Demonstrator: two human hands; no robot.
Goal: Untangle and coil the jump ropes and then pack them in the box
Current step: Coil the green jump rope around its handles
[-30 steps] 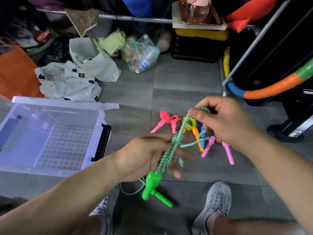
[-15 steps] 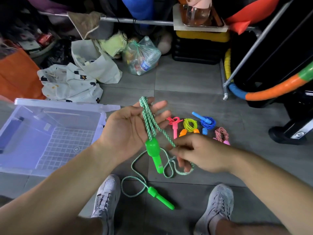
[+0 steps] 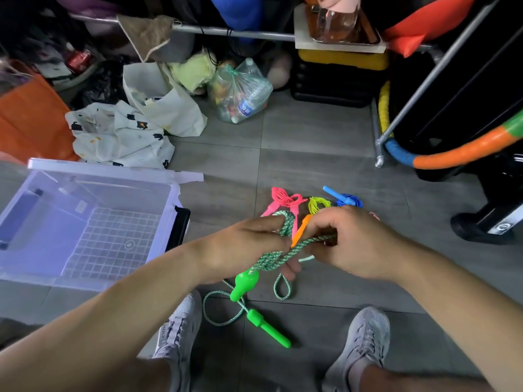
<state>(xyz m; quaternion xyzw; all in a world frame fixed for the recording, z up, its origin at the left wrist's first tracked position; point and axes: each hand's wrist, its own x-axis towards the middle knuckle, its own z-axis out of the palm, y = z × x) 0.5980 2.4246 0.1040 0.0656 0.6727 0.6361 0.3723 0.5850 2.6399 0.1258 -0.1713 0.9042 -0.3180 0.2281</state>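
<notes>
Now coiling rope (image 3: 270,258): my left grip (image 3: 246,246) holds coil, right grip (image 3: 359,244) pinches strand; next, I think, wrap loose tail round.

Grey tiled floor (image 3: 325,154), cluttered along a metal rack (image 3: 232,31).

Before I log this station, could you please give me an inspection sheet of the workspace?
Surface: grey tiled floor.
Job's things: green jump rope partly coiled, one handle on the floor; pink rope, yellow rope and blue rope lie coiled; clear box open.
Clutter: plastic bag, printed cloth.
Grips: left hand holds the coil; right hand grips the rope.
Cables: thin black cord over the metal rail.
Surroundings: striped hoop, black crate.
</notes>
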